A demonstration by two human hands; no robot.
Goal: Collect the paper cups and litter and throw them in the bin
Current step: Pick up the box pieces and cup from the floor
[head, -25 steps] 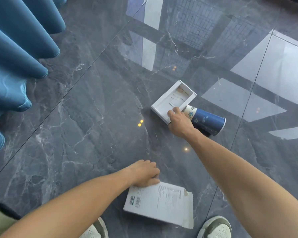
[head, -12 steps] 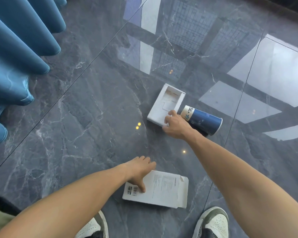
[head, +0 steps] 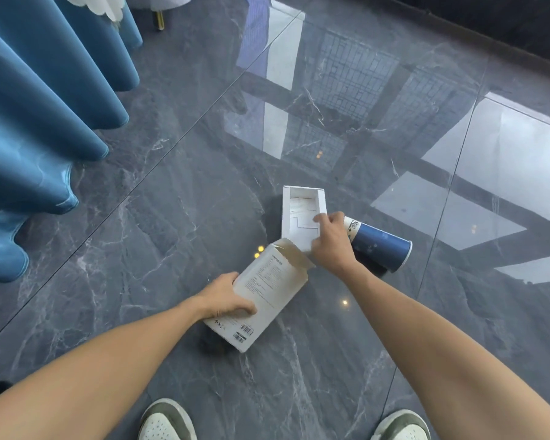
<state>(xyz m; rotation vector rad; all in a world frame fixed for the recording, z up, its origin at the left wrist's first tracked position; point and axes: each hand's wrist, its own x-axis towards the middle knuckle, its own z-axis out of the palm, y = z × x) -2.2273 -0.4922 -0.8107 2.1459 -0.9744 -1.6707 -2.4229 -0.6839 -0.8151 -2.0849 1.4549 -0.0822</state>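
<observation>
Near the middle of the frame, the left hand (head: 226, 296) grips the lower left end of a white box sleeve (head: 261, 296), fingers wrapped over its printed face and thumb out of sight beneath. The sleeve slants from lower left to upper right, its barcode end low and its open end, with a torn-looking flap, pointing up toward the right hand. It appears lifted clear of the floor (head: 172, 201), though the shadow under it is the only cue, so that is not certain.

The right hand (head: 331, 242), just right of centre, is closed on the near right edge of a white inner tray (head: 300, 214). The tray stands open toward the camera, showing its moulded recess, and its lower corner meets the sleeve's open end. Whether the far end of the tray rests on the floor is hard to judge.

A blue paper cup (head: 378, 242) lies on its side on the floor just right of the right hand, its white-patterned base toward the wrist and its open rim pointing to the lower right of the frame.

The floor is glossy dark grey marble tile with bright window reflections at the right. Blue curtain folds (head: 38, 122) fill the upper left. Two white-toed shoes (head: 165, 420) show at the bottom edge.
</observation>
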